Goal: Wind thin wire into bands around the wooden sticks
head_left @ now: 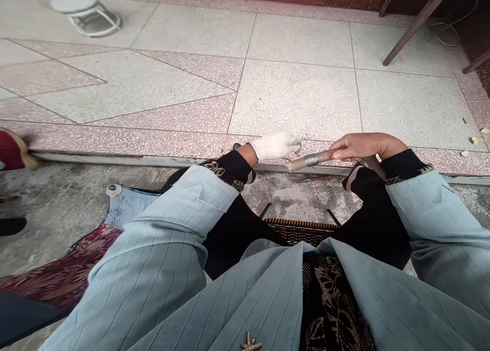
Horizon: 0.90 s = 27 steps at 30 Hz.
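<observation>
My right hand [362,146], bare, is closed round one end of a short brown stick [298,164]. Silvery wire [312,160] is wound in tight turns round the stick's middle. The stick slants slightly, its free end pointing left and lower, above the edge of the step. My left hand [276,145] wears a white knit glove and lies just above and left of the stick's free end. Its fingers are curled together; whatever may be between them is too small to tell.
A tiled step [298,101] runs across in front of my feet, above rough concrete ground [65,193]. A white stool [88,14] stands far left, and wooden legs [417,24] stand far right. Cloth [92,249] lies at my left. A woven seat [306,231] is under me.
</observation>
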### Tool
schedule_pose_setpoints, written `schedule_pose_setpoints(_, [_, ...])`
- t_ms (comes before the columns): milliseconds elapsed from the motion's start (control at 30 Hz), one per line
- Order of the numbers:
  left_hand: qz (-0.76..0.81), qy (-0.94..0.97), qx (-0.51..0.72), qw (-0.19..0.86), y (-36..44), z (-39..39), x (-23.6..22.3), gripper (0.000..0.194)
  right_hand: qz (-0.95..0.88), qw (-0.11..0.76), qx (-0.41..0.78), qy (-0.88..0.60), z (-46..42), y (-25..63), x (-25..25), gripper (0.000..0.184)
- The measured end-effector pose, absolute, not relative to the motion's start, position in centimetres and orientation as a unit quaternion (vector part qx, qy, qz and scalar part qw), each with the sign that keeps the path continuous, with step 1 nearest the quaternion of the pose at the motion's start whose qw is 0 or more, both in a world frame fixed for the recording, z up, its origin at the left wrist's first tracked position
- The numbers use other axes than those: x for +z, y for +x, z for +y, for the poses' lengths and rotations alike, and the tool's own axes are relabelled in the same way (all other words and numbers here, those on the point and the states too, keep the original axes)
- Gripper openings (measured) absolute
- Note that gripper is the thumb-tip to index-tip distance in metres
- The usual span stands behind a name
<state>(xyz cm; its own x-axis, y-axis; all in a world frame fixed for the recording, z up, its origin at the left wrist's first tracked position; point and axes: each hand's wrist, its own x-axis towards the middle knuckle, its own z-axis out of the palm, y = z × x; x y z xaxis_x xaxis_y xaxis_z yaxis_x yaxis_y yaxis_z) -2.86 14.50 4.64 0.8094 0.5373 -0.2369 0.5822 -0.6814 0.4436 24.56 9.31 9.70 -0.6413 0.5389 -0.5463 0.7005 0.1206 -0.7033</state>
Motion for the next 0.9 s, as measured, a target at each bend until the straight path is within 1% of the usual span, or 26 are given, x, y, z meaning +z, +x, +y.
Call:
schedule_pose_setpoints(67, [0.291,0.93,-0.066,0.217,-2.8,14.1,4.3,0.037,0.751,0.102,-0.476,0.446,9.3,24.4,9.5,0.046])
schedule_pose_setpoints(167, [0.282,0.931,-0.069,0.223,-2.3,13.2,4.3,0.038,0.753,0.117,-0.402,0.507,9.4,24.1,9.1,0.044])
schedule_pose_setpoints(300, [0.325,0.896,-0.033,0.301,-1.7,12.6,4.8,0.034,0.753,0.1,-0.277,0.589,9.7,23.8,8.6,0.043])
schedule_pose_setpoints(433, [0.338,0.866,0.018,0.368,-1.6,12.8,4.7,0.034,0.747,0.047,-0.236,0.62,10.1,23.9,8.4,0.043])
schedule_pose_setpoints(567, [0.342,0.848,0.034,0.403,-1.6,12.5,4.1,0.037,0.714,-0.007,-0.254,0.653,10.1,24.2,8.8,0.04])
schedule_pose_setpoints(667, [0.318,0.842,0.049,0.433,-1.5,12.2,3.7,0.04,0.684,-0.072,-0.312,0.656,10.0,24.5,9.1,0.036])
schedule_pose_setpoints(833, [0.293,0.836,0.071,0.459,-1.5,11.9,4.0,0.042,0.658,-0.184,-0.453,0.573,9.6,24.3,9.3,0.038])
schedule_pose_setpoints(900, [0.3,0.835,0.069,0.455,-1.4,11.8,4.3,0.041,0.647,-0.211,-0.492,0.542,9.3,24.1,9.4,0.039])
